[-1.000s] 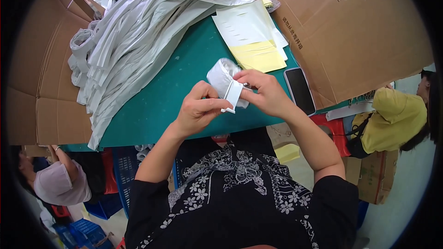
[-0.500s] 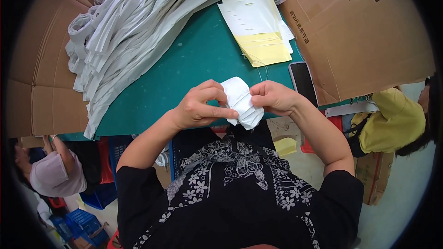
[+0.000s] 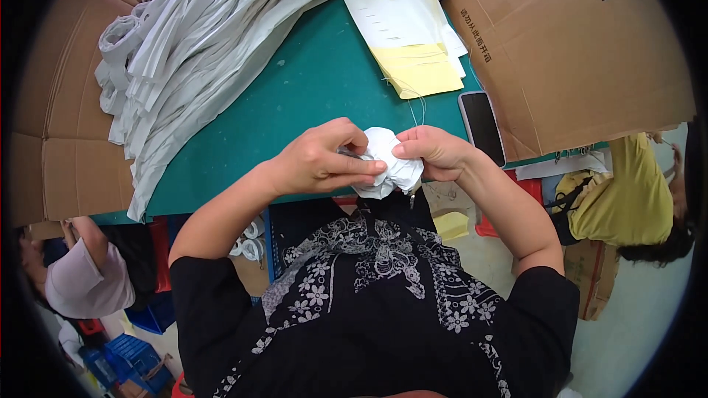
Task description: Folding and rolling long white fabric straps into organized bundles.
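Observation:
A crumpled white piece of thin material (image 3: 402, 175), gathered into a rounded bunch, is held between my two hands just above the table's near edge. My left hand (image 3: 328, 161) pinches its left side, thumb lying across the front and fingers bent behind. My right hand (image 3: 440, 155) grips its right side, thumb on top and the other fingers curled underneath. A small, thin dark piece hangs below the bunch; its kind is too small to make out. Whether the white material is cloth or paper, I cannot tell.
Long white strips (image 3: 214, 51) heap over the green table (image 3: 251, 125) at the left. White and yellow sheets (image 3: 417, 70) with loose threads lie ahead, beside a phone (image 3: 483, 129). Cardboard (image 3: 568, 59) flanks both sides. People sit left and right; blue crates (image 3: 136, 361) stand lower left.
The white piece, flatter with visible folds before, is now bunched into a rounder shape. My left thumb has moved a little further over it; both hands still hold it.

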`<state>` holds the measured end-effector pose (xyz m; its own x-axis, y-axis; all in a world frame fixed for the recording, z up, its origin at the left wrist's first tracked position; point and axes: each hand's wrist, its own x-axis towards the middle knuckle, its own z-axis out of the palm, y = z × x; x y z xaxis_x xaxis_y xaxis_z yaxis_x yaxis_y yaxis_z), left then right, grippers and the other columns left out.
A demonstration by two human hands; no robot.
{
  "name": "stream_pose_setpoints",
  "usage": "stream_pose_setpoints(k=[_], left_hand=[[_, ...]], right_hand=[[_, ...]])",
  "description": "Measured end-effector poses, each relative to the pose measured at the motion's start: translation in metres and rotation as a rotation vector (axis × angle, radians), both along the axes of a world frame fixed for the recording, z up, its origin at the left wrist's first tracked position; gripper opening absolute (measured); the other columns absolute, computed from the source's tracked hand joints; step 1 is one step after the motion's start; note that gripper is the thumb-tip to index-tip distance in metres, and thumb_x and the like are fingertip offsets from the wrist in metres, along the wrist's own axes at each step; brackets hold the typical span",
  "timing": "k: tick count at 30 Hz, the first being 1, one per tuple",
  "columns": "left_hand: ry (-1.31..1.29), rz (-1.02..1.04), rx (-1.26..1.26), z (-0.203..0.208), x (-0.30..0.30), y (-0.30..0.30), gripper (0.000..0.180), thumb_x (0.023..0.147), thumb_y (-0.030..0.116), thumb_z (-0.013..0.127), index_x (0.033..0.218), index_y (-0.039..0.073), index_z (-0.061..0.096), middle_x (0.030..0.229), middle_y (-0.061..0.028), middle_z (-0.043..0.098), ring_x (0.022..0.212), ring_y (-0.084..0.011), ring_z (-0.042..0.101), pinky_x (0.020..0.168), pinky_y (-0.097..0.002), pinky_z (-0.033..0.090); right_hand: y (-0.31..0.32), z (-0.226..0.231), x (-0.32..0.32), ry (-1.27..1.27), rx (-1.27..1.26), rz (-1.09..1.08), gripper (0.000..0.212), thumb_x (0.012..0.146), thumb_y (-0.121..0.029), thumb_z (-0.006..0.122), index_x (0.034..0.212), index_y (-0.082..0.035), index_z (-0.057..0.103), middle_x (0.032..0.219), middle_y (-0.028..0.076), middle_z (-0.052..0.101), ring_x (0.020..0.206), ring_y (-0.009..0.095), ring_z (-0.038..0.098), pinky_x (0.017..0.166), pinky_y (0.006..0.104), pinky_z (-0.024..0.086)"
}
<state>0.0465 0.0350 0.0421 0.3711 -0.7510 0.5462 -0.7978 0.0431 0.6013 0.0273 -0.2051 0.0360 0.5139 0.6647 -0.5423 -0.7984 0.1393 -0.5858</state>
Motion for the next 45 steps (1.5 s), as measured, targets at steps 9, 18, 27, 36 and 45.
stream_pose_setpoints(k=[9,18,27,36,45], left_hand=[[-0.287,0.1,0.088,0.017,0.007,-0.017,0.024,0.059,0.003,0.07,0.077,0.006,0.055,0.081,-0.0068,0.053,0.073,-0.0208,0.055,0.058,-0.0322,0.046],[-0.282,0.214,0.149,-0.009,-0.002,-0.013,0.035,0.061,0.009,0.067,0.09,0.004,0.048,0.083,-0.0092,0.051,0.079,-0.0264,0.054,0.067,-0.0347,0.047],[0.466,0.435,0.303,-0.014,-0.032,0.021,0.057,0.064,0.022,0.074,0.114,0.008,0.05,0.105,-0.0116,0.054,0.098,-0.0297,0.056,0.081,-0.0357,0.047],[0.926,0.234,0.218,0.024,-0.023,0.09,0.079,0.078,0.027,0.069,0.14,0.003,0.025,0.12,-0.0156,0.051,0.109,-0.0219,0.052,0.09,-0.0314,0.041],[-0.702,1.807,-0.168,0.089,0.072,0.283,0.043,0.082,0.02,0.064,0.117,0.0,0.05,0.111,-0.0177,0.053,0.1,-0.033,0.051,0.085,-0.0399,0.041]], right_hand=[[0.025,0.008,-0.003,0.048,-0.137,-0.071,0.026,0.09,-0.023,0.052,0.105,-0.001,0.056,0.098,0.01,0.061,0.087,0.019,0.062,0.066,0.034,0.055],[0.035,-0.012,-0.014,-0.148,-0.014,-0.143,0.03,0.091,-0.022,0.052,0.115,-0.004,0.049,0.102,0.004,0.058,0.092,0.013,0.057,0.074,0.0271,0.048],[0.06,-0.002,-0.005,-0.494,-0.296,0.161,0.048,0.074,-0.02,0.072,0.113,0.0,0.051,0.103,0.006,0.057,0.092,0.012,0.056,0.083,0.0259,0.044],[0.106,0.003,0.024,-0.68,0.005,-0.02,0.062,0.065,-0.01,0.077,0.118,-0.006,0.045,0.111,0.006,0.048,0.103,0.014,0.048,0.084,0.0267,0.041],[0.071,-0.043,0.025,-0.773,-0.344,-0.38,0.025,0.085,-0.018,0.061,0.105,-0.003,0.056,0.11,0.006,0.053,0.098,0.012,0.051,0.082,0.0257,0.041]])
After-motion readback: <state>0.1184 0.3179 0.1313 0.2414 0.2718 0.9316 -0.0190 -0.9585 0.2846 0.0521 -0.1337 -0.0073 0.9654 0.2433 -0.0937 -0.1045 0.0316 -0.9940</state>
